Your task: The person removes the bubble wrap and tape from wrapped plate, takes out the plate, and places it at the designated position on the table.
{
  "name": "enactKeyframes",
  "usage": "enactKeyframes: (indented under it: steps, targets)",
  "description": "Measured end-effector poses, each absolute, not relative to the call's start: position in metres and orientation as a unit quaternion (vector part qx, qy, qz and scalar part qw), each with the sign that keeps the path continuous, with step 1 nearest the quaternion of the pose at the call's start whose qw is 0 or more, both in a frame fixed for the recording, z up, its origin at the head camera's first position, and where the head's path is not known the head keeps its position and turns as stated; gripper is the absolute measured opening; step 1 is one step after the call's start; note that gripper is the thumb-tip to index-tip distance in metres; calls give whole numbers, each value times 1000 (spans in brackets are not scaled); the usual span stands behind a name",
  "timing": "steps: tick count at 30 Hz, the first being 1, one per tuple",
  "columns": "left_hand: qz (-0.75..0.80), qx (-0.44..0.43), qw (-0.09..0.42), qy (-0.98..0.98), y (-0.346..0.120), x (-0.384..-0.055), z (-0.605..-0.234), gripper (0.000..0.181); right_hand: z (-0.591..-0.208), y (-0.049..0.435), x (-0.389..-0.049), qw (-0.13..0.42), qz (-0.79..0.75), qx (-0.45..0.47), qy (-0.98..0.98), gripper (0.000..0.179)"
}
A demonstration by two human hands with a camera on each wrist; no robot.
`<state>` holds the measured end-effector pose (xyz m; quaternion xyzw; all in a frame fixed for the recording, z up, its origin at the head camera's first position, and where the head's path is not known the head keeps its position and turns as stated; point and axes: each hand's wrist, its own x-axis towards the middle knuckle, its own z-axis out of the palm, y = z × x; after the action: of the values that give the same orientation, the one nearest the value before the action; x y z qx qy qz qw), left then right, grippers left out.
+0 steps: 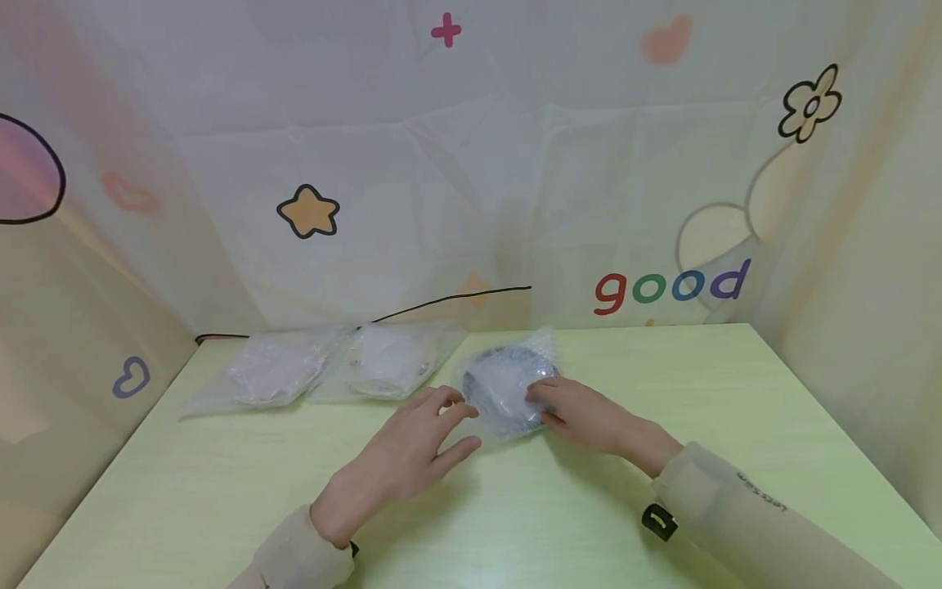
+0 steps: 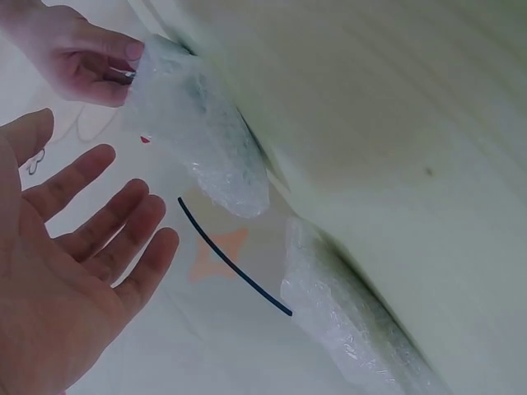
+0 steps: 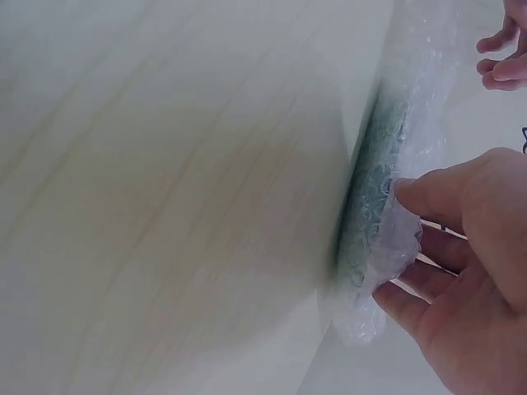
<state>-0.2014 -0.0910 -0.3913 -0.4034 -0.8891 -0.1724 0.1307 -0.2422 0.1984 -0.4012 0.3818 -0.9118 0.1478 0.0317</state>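
Note:
A bubble-wrap packet [image 1: 508, 388] with a dark, ring-shaped thing inside lies toward the back of the table. The wrap blurs what the ring is; at the packet's side in the right wrist view it looks dark green. My right hand [image 1: 585, 413] grips the packet's right edge, thumb [image 3: 440, 193] on one face and fingers curled behind the wrap. To the left of the packet hovers my left hand [image 1: 412, 446], holding nothing. Its fingers are spread and loosely bent in the left wrist view, with the fingertips [image 2: 165, 243] apart from the wrap.
Two more clear plastic packets with whitish contents lie at the back left: one bag [image 1: 390, 360] beside another bag [image 1: 272, 368], their edges overlapping. The pale green table [image 1: 515, 523] ends at a printed curtain [image 1: 471, 164] that hangs behind and along both sides.

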Motion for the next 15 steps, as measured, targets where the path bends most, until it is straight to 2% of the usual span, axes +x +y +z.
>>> enactKeyframes:
  steps: [15]
  targets:
    - [-160,-400,127,-894,-91,-204,-393,32,-400,208,-242,-1,187,421,-888,28]
